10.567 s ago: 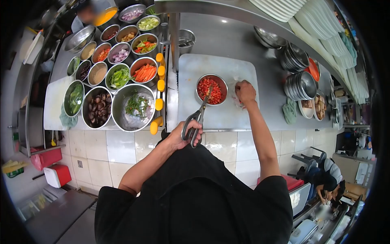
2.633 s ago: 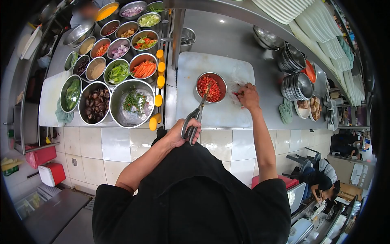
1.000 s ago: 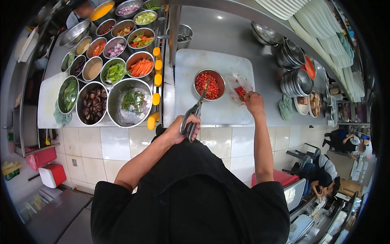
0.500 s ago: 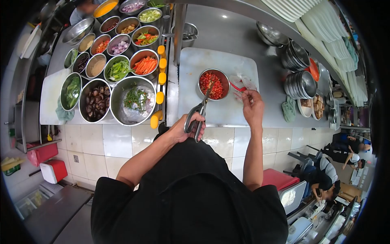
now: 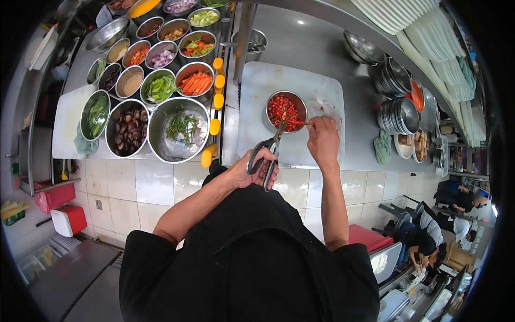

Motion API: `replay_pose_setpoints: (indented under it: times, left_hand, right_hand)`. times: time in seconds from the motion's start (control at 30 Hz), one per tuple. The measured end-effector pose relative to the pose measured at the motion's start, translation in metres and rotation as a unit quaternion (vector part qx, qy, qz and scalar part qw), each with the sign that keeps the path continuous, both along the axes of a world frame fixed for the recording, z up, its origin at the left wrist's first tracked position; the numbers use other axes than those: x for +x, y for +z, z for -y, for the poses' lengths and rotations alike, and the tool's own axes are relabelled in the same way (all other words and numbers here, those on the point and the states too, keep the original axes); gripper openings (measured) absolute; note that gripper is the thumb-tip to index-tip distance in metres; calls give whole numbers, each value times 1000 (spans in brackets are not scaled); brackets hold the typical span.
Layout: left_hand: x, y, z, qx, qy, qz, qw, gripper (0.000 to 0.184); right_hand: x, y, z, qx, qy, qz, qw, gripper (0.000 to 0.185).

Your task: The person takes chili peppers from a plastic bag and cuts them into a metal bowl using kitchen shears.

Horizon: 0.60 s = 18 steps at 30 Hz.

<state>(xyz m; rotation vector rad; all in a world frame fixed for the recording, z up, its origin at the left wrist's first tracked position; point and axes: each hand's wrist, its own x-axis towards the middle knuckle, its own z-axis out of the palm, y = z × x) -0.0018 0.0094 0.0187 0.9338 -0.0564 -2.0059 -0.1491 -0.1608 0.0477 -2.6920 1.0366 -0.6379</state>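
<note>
My left hand is closed around the handles of a pair of scissors. The scissor blades are partly apart and reach over the near edge of a steel bowl of chopped red chilli. Between the fingertips of my right hand is a red chilli, pinched at its end and stretching left over the bowl's rim to the blades. The bowl stands on a white cutting board. Behind my right hand lies a clear plastic bag with something red in it.
Left of the board are several steel containers of cut vegetables, among them carrot strips and mushrooms, beside a row of yellow-capped bottles. Stacked steel bowls and a green cloth are at the right. Plates fill a shelf above.
My right hand has moved left and slightly down, bringing the chilli over the bowl to the scissors. The scissors have shifted slightly right and down, and the view has moved a little.
</note>
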Motion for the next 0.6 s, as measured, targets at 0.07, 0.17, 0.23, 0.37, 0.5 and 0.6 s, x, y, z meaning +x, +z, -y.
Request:
replay_pose_setpoints:
  times: [0.07,0.17,0.23,0.37,0.5,0.6]
  left_hand:
    - [-1,-2,1,-10,8,12,1000,37]
    - [-2,-2,3,-13,43,73,996,27]
    - [-2,5,3,-3,36,80,996,28]
    - [-3,8,0,6,2,24,1000,34]
    - [-6,3,5,-3,-14,15,1000,37]
    - [-5,1,6,-17,8,56,998,35]
  right_hand:
    - [1,-2,1,-5,7,-2,1000,4]
    - [2,-5,3,-4,8,-5,1000,4]
    - [1,-6,5,-4,-4,-8,1000,4]
    - [-2,-4,8,-8,2,-13,1000,5]
    - [2,-4,4,-5,27,-5,1000,5]
    - [3,-9,5,-6,27,-4,1000,5]
